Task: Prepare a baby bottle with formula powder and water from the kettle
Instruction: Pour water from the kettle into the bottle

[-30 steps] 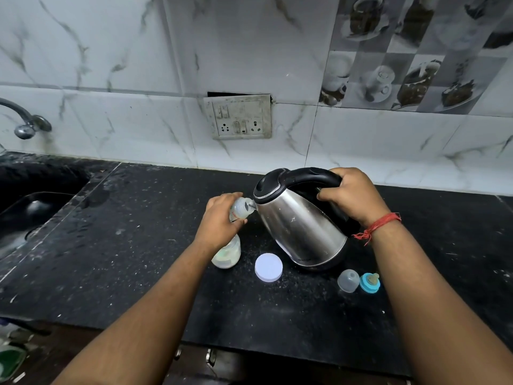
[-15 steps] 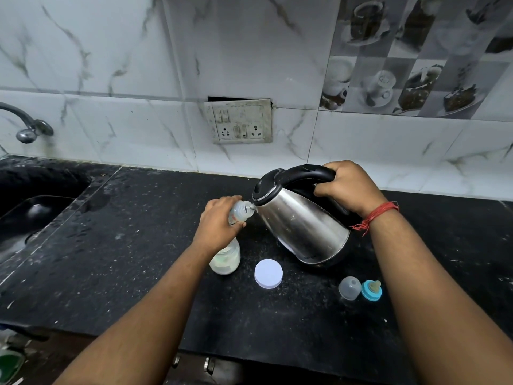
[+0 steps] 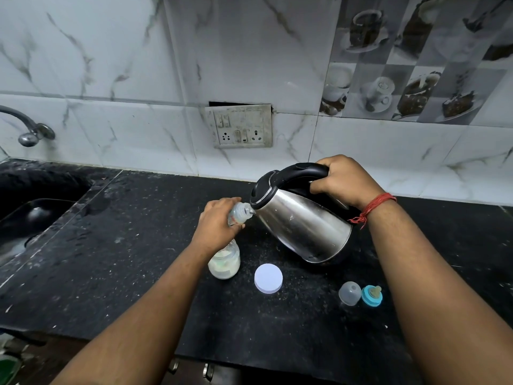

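Black speckled worktop (image 3: 125, 273), white specks all over. Sink (image 3: 33, 215) at 9 o'clock, chrome tap (image 3: 27, 132) above it. Grimy switch-socket plate (image 3: 243, 126) at 12 on marble wall tiles (image 3: 125, 65). Cup-and-cake picture tiles (image 3: 410, 59) at 1–2 o'clock.

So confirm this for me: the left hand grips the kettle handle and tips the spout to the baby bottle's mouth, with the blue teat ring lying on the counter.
Not quite: the head view shows the right hand gripping the kettle handle. The left hand holds the baby bottle at the spout. The blue teat ring does lie on the counter.
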A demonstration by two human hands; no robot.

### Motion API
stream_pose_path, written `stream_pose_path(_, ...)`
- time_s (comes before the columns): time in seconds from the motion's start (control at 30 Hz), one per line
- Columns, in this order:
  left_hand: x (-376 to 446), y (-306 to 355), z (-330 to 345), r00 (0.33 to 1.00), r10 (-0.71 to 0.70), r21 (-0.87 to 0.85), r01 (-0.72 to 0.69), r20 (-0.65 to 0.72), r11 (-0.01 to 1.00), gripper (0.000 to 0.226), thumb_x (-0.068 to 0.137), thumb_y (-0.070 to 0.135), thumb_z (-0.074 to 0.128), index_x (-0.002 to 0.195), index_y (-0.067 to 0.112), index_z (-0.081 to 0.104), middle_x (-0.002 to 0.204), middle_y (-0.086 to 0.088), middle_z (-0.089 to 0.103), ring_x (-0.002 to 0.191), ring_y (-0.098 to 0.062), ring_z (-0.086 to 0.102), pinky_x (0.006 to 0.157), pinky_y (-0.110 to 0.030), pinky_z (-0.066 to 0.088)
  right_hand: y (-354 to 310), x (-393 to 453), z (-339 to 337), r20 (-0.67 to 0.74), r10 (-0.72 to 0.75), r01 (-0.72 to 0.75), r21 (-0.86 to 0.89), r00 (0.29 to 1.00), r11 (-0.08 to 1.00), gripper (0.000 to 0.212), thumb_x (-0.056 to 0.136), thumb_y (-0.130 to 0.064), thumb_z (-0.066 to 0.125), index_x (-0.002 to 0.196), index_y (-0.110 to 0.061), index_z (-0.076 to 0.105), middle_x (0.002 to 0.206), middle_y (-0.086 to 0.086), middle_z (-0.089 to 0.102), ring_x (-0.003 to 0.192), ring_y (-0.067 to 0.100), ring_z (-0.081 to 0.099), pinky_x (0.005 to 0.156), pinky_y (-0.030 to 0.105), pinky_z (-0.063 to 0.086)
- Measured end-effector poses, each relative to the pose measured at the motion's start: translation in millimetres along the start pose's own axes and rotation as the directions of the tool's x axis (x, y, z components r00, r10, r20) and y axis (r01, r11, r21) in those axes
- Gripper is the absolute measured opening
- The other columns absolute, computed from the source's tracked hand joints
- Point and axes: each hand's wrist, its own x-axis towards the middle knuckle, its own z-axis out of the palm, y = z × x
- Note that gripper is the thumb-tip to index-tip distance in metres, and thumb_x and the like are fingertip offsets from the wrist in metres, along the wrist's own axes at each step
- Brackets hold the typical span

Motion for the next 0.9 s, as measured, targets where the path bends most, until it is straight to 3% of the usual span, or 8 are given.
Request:
stream_pose_path(0.37, -0.2, 2.2, -0.5, 1.0, 0.003, 0.013, -0.003, 0.011, 1.0, 0.07, 0.081, 0.029, 0.083, 0.144, 0.024, 0.053, 0.139, 0.004, 0.06, 0.134, -0.027, 0.043, 0.11, -0.045, 0.04, -8.5, 8.4, -4.5, 0.019, -0.016, 0.017, -0.094, 1.0, 0.995, 0.011, 0.07, -0.015, 0.074, 0.08, -0.019, 0.071, 0.074, 0.001, 0.071, 0.075, 0.02, 0.068, 0.067, 0.031, 0.053)
stream_pose_path(0.8, 0.9, 7.4, 0.6, 0.999, 0.016, 0.029, -0.018, 0.043, 0.999, 0.07, 0.082, 0.03, 0.082, 0.145, 0.027, 0.052, 0.14, 0.007, 0.059, 0.134, -0.024, 0.042, 0.109, -0.047, 0.04, -16.5, 15.4, -5.0, 0.047, -0.06, 0.068, -0.209, 0.997, 0.975, 0.013, 0.071, -0.02, 0.073, 0.083, -0.02, 0.071, 0.079, 0.003, 0.072, 0.077, 0.023, 0.068, 0.072, 0.04, 0.059)
stream_pose_path(0.9, 2.4, 7.7, 2.1, 0.999, 0.023, 0.021, -0.024, 0.049, 0.999, 0.071, 0.08, 0.03, 0.083, 0.144, 0.027, 0.053, 0.138, 0.007, 0.061, 0.132, -0.025, 0.044, 0.108, -0.049, 0.041, -18.9, 18.3, -5.1, 0.055, -0.067, 0.078, -0.232, 0.996, 0.97, 0.009, 0.071, -0.021, 0.073, 0.079, -0.022, 0.068, 0.076, 0.0, 0.07, 0.074, 0.02, 0.066, 0.065, 0.033, 0.054)
